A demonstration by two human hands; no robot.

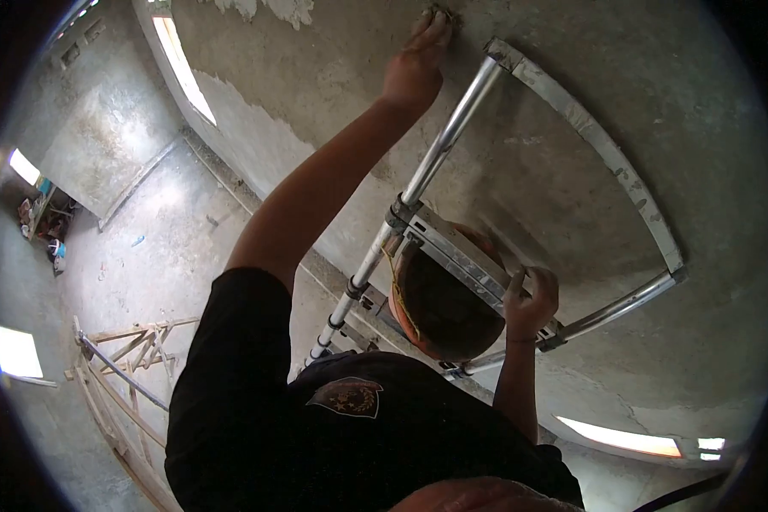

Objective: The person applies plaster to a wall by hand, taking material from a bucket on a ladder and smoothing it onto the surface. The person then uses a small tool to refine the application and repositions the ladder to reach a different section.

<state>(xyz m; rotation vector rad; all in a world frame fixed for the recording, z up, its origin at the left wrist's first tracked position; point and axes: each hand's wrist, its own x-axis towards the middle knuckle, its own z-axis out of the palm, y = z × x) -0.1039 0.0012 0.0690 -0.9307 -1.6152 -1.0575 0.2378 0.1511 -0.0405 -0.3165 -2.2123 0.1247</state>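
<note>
Head view shows the left hand (418, 55) touching the far plastered wall (589, 213); whether it holds something, I cannot tell. Right hand (532, 303), fingers curled narrow, touches the metal ladder (452, 128), near the orange bucket (425, 345) at its left.

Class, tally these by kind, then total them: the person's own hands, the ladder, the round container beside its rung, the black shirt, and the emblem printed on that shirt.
Left hand and right hand: 2
Ladder: 1
Round container: 1
Black shirt: 1
Emblem: 1
Total: 6
</note>
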